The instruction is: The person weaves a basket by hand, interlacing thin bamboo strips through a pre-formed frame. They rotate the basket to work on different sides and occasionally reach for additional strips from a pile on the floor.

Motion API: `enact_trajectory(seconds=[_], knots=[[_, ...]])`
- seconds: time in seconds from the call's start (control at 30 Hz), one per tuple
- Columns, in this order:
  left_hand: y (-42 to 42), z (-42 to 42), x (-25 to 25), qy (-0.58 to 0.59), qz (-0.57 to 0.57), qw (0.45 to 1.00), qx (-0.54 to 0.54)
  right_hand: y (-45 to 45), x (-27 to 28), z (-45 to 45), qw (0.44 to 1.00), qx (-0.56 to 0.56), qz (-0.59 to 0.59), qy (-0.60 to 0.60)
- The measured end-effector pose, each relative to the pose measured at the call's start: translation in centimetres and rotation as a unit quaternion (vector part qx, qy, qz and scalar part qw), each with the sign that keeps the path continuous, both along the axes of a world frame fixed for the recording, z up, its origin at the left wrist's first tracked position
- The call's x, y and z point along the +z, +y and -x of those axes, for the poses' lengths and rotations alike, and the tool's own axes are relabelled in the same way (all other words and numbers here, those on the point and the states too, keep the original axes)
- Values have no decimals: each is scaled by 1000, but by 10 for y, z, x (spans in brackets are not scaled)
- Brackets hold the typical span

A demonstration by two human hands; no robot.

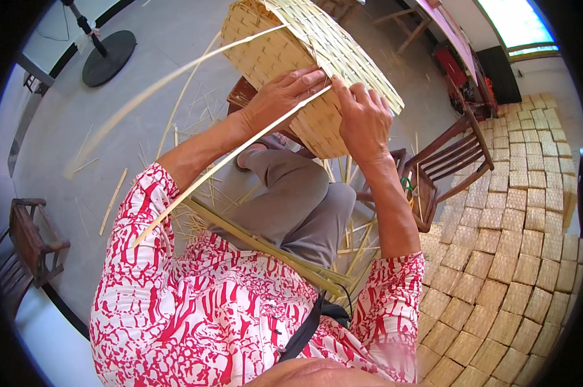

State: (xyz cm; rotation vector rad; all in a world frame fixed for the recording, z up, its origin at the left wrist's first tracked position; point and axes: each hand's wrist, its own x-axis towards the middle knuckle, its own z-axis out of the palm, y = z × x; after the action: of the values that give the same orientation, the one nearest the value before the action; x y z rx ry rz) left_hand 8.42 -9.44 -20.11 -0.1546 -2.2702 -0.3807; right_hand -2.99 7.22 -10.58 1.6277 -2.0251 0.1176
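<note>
A woven bamboo basket [272, 53], with a flat woven flap [349, 53] along its upper right side, stands tilted before me on a dark wooden seat [240, 92]. My left hand [291, 92] lies with its fingers flat against the basket's edge. Close beside it, my right hand [366, 113] pinches at the same edge with thumb and forefinger, where a pale bamboo strip [233, 155] ends. This strip runs down across my left forearm to the sleeve. Another long strip [175, 72] curves out leftward from the basket, blurred at its far end.
Long bamboo splits [267, 242] lie across my lap. Offcuts litter the grey floor [160, 116]. A wooden chair [446, 164] stands at right, beside many stacked woven bamboo pieces [494, 271]. Another chair [35, 242] is at left; a round black stand base [109, 58] is at upper left.
</note>
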Motion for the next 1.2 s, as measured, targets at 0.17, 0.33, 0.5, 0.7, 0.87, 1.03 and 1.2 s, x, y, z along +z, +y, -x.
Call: enact_trajectory(seconds=[0.17,0.33,0.5,0.7,0.87,1.03,1.2], knots=[[4,-20,4,3,41,999,-22,-12,-2,10,998,-1,29,-64],[12,-16,38,28,151,970,-186,-19,-7,30,997,-3,56,-61],[-13,14,69,107,272,939,-180,-29,9,35,996,50,61,-51],[-27,63,88,148,370,907,-135,-22,8,52,959,58,73,-267],[-28,74,110,77,410,902,-115,-25,28,56,957,70,62,-276],[-21,84,115,17,417,906,-75,-22,34,61,950,13,45,-309],[-13,79,79,74,11,992,-100,-25,26,47,988,5,58,-146]])
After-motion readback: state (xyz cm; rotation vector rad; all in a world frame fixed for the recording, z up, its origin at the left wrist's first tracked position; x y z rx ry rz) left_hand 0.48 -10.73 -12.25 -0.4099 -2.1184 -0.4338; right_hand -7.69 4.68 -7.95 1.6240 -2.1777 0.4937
